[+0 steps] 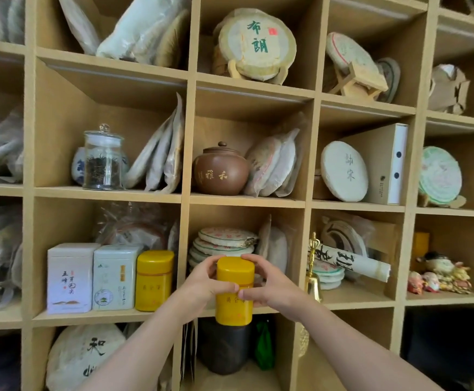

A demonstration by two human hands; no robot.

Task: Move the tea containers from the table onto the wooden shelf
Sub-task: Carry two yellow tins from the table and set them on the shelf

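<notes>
On the wooden shelf (pixel 108 316), two white tins (pixel 70 277) and a yellow tin (pixel 154 280) are seen standing side by side in the lower left compartment. A second yellow tea tin (pixel 234 290) is held upright in front of the next compartment's edge. It is clasped by the left hand (pixel 202 283) and the right hand (pixel 269 283), forearms angled upward and inward, fingers curled over its lid, thumbs pressed on its front.

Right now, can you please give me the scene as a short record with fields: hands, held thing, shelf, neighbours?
held thing: yellow tin, upright, in front of the shelf
left hand: grips the tin's left side
right hand: grips the tin's right side
shelf: wooden shelf with many compartments
already in lower left compartment: two white tins and another yellow tin, in a row
behind held tin: stacked tea cakes
</notes>
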